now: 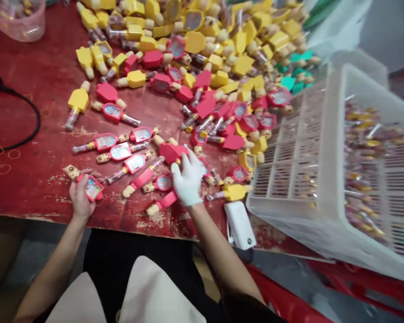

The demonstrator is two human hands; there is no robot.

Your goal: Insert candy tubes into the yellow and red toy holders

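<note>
1. Red plastic toy (93,189): pinched between the thumb and fingers of my left hand (81,196), just above the near edge of the table (20,188), at its left part. Some of my fingers are hidden behind it, and blur softens its picture.
2. Axis of the toy: slanting, with the spotted head at the upper left, pointing away from me and leftward; the opposite end points to the lower right, toward me. Its picture window faces up.
3. My right hand (188,179), in a white glove, lies over a second toy (171,152), also red. The fingertips are hard to make out, so I cannot tell whether they pinch it or only rest on it.
4. Axis of the second toy: head end to the upper left, plain red back upward; its right end is covered by the glove.
5. Pile (195,42), mostly yellow with red nearer me: cut off by the upper border, many pieces overlapping.
6. Crate (336,143), right: its outer part is cut off; the wrapped contents are too blurred to identify.
7. Basket (28,31), pink, and cable (33,107), black: both cut off at the left.
</note>
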